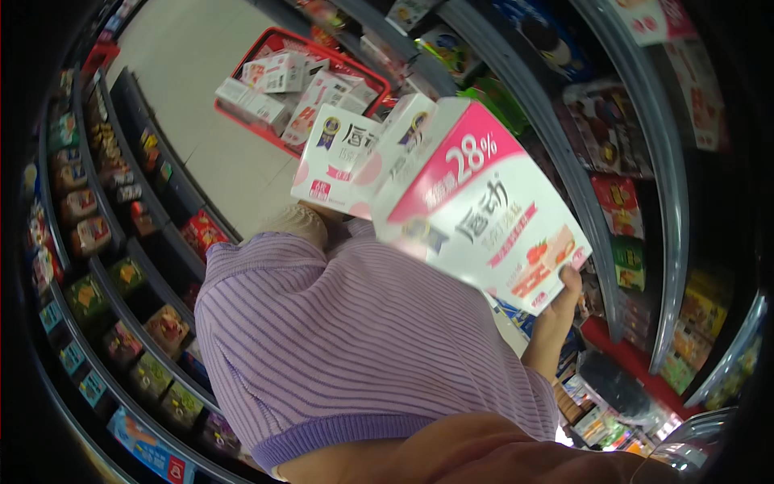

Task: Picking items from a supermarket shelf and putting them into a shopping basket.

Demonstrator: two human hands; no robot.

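My right hand [562, 293] grips the lower corner of a large white and pink snack carton [484, 212], with the thumb on its printed front. That carton is tilted in front of my body and shows pictures of strawberries and layered cake. Against its left side is a second white carton [335, 160] of similar design, partly overlapped. Of my left hand [323, 210], only a strip of skin shows past a cream lace cuff, at this second carton's lower edge; its fingers are hidden behind the carton.
A red shopping basket [381, 75] on the tiled floor [199, 78] holds several similar cartons [275, 71]. Store shelves [656, 175] with packaged snacks rise close on my right. More shelves [100, 181] of packages run along the left. A dark, rounded bundle [620, 378] lies at lower right.
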